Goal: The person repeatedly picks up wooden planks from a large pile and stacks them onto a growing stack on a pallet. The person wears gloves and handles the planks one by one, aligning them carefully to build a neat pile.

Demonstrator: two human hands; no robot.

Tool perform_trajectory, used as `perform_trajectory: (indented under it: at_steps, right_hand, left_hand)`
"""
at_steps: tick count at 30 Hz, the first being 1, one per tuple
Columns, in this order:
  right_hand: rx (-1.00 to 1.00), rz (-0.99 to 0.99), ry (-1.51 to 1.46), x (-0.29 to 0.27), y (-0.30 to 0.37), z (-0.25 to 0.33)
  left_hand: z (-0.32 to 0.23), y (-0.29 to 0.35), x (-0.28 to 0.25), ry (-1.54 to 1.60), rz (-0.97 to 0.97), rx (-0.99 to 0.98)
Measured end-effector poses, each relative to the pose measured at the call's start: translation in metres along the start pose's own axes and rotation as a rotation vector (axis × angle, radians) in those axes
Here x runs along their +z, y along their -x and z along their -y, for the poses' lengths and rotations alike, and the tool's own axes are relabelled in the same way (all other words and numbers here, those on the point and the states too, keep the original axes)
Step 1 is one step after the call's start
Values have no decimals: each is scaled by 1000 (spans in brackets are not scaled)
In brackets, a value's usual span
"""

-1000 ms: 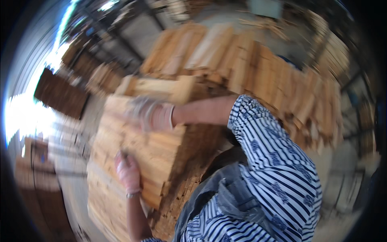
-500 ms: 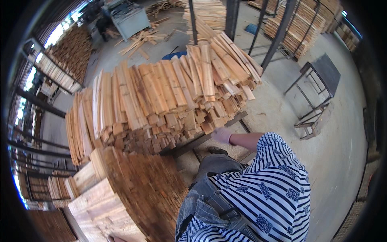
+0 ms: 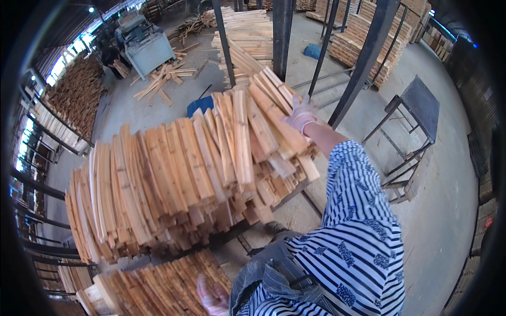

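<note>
A wide pile of loose wooden slats (image 3: 174, 158) lies across the middle, their near ends uneven. My right hand (image 3: 302, 113), in a thin pale glove, reaches over its far right end. Its fingers are spread over the slanting boards (image 3: 271, 108) there; whether it presses on them I cannot tell. Close to my body, my left hand (image 3: 212, 297), gloved as well, is beside a neater stack of slats (image 3: 158, 282). Its fingers are stretched out, and nothing shows in them.
Dark metal posts (image 3: 363, 63) rise behind the pile's right end. A dark-topped metal stand (image 3: 421, 108) is on the right. Farther back are a pale blue machine (image 3: 150, 52), scattered offcuts (image 3: 166, 79) and more timber stacks (image 3: 369, 39). Someone bends near the machine.
My right hand has moved from the pile's near edge out over its far right boards, fingers spreading. My left hand has come farther into view beside the near stack. The view has shifted.
</note>
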State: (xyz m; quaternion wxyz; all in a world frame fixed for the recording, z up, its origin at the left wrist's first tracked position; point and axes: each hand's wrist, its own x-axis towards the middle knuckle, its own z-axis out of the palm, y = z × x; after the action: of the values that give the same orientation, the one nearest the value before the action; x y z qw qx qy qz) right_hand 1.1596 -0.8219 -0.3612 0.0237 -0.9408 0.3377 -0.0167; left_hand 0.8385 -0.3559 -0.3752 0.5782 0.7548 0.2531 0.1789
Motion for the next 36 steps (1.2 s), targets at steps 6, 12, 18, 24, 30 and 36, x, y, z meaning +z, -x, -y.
perform_trajectory:
  at_steps: [6,12,18,24,30,36]
  right_hand:
    - [49,330,-36,38,-77,-1]
    - [-31,387,-177,79,-123,-35]
    - [80,443,-110,68,-134,-12]
    - [-145,387,-188,37,-122,-48]
    - [-82,688,-1245,-26,-37,-77]
    - [-359,799,-1290,-36,41,-32]
  left_hand:
    - [25,-14,60,-92,254,-263]
    - [57,-36,82,69,376,-422]
    - [10,-28,124,-329,385,-188]
    - [12,-50,150,-221,696,101]
    - [-23,-71,177,-132,879,45]
    - [-62,-98,222,64,1056,76]
